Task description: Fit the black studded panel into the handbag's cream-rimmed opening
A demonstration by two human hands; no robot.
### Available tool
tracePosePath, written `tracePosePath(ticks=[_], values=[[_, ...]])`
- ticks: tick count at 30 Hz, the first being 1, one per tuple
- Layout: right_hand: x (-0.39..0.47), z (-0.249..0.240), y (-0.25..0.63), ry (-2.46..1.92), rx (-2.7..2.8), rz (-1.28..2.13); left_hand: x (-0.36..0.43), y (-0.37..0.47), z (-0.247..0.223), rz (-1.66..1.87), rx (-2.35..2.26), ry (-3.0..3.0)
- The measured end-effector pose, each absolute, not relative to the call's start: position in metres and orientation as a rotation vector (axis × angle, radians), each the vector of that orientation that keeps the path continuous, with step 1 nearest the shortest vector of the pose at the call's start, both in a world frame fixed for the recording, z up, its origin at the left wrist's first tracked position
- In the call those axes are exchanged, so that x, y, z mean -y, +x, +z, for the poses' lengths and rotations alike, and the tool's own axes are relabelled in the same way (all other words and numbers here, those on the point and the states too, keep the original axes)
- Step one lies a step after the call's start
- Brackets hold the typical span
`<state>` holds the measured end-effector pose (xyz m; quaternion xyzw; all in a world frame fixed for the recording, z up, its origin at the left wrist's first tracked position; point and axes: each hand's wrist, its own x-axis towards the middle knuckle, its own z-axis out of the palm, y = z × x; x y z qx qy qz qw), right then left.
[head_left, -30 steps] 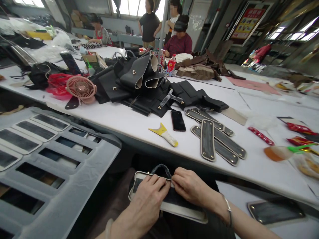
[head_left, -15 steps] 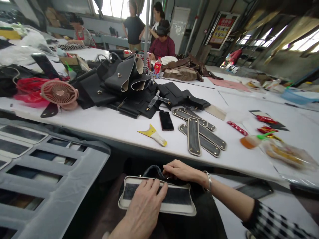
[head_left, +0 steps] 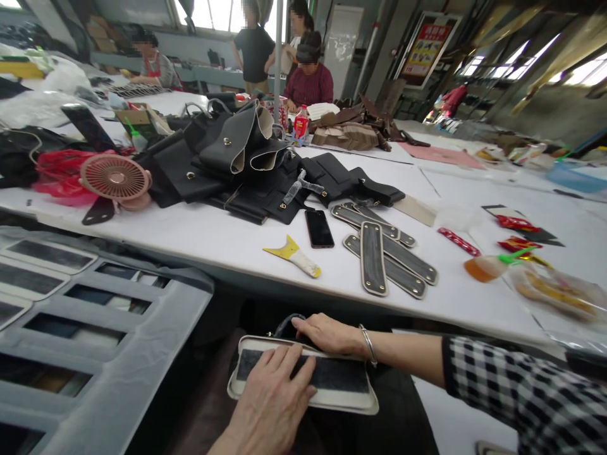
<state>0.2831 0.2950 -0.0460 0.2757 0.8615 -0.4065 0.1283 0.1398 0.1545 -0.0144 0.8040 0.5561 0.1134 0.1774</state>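
Observation:
A long cream-edged panel with a black centre (head_left: pixel 339 382) lies flat on my lap, below the table's front edge. My left hand (head_left: pixel 272 395) rests palm down on its left half, fingers spread. My right hand (head_left: pixel 327 333) lies along its far edge, fingers flat against a dark fabric piece (head_left: pixel 287 324) that pokes up behind the panel. A metal bangle circles my right wrist, and a checked sleeve covers the forearm.
The white table (head_left: pixel 227 237) carries several similar strips (head_left: pixel 374 265), a phone (head_left: pixel 318 228), a yellow scraper (head_left: pixel 294 253), black leather parts (head_left: pixel 246 167), a pink fan (head_left: pixel 115 179) and a glue bottle (head_left: pixel 486 267). A grey slotted rack (head_left: pixel 95 328) stands at my left. Several people work at the far end.
My right hand slid left along the panel's far edge and flattened out. My left hand shifted slightly on the panel. The view moved right over the second.

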Motion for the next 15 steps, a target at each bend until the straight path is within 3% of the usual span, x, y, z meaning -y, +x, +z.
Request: tracePosePath(ticks=[5,9,12,15], values=[[-0.285,-0.044,0.281,0.749,-2.65,-0.889,-0.149,0.129,-0.002,0.486,-1.494,2.081],[-0.281,-0.042,0.278,0.716,-2.695,-0.758,-0.147,0.098,0.001,0.884,-1.524,1.766],[-0.281,-0.041,0.276,0.657,-2.697,-0.744,-0.156,0.065,-0.024,1.083,-1.74,1.181],[-0.28,-0.041,0.275,0.616,-2.685,-0.784,-0.169,0.043,-0.073,0.975,-1.703,0.746]])
